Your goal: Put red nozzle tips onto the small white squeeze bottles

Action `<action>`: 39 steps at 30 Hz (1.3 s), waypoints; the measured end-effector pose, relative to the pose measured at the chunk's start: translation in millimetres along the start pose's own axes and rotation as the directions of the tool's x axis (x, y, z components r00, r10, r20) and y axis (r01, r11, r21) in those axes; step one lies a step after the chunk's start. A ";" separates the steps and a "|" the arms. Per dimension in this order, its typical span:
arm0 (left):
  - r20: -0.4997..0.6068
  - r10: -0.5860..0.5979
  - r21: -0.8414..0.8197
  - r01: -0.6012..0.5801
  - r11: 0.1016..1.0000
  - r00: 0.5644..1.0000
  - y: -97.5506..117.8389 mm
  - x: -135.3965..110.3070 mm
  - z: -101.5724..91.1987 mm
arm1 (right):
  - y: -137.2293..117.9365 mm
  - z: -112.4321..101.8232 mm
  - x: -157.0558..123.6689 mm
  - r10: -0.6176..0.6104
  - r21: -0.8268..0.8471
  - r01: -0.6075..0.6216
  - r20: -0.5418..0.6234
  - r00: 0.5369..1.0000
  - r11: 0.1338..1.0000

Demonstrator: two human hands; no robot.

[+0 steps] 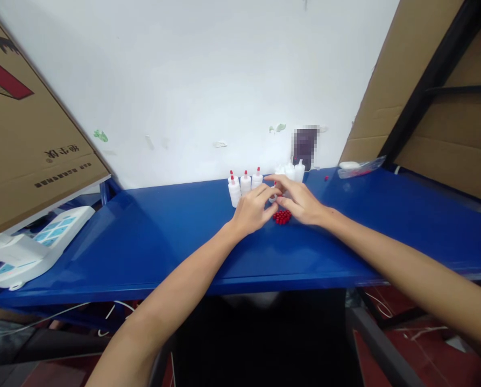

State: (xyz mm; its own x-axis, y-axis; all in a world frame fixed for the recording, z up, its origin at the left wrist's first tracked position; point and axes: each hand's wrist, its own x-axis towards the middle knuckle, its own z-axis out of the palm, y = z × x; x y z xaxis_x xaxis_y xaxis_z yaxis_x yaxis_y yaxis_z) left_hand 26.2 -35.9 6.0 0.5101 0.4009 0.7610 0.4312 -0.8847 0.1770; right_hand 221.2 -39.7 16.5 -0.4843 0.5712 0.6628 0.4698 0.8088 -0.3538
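My left hand (256, 208) is closed, thumb and fingers curled around a small white plastic bottle (273, 198), mostly hidden by the fingers. My right hand (299, 201) meets it from the right, its thumb and fingertips bent close to the bottle; what they pinch is too small to make out. Just below the hands lies a pile of small red caps (282, 217). Several white squeeze bottles with red tips (246, 184) stand upright beyond my left hand. Behind my right hand are several white bottles without red tips (299, 171).
The blue table (163, 231) meets a white wall. A white power strip (50, 242) with a plugged-in adapter lies at the left. A clear plastic bag (362, 167) and a white rounded object (348, 165) rest at the back right. Cardboard (34, 118) stands at the left.
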 end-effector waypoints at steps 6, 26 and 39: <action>-0.035 0.069 -0.015 -0.069 0.997 0.997 0.4 0.0 -1.4 | 0.1 3.5 -2.7 0.003 -0.013 -0.003 0.041 0.999 1.000; 0.125 -0.085 0.036 0.081 0.996 0.988 0.9 -2.3 0.4 | -7.4 3.8 -0.5 0.047 -0.065 -0.046 0.017 0.999 0.997; 0.460 -0.279 0.248 0.180 0.952 0.843 2.1 -1.1 -4.9 | 27.0 -1.7 2.8 0.268 -0.051 -0.289 -0.247 0.931 0.956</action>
State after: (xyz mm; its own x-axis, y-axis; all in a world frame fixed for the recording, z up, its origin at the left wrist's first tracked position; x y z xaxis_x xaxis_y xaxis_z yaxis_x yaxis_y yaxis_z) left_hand 22.9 -39.3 8.5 0.6519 0.6944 0.3045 0.6871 -0.7109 0.1502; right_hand 233.7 -16.5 9.9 -0.1425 0.7142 0.6853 0.6263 0.6012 -0.4963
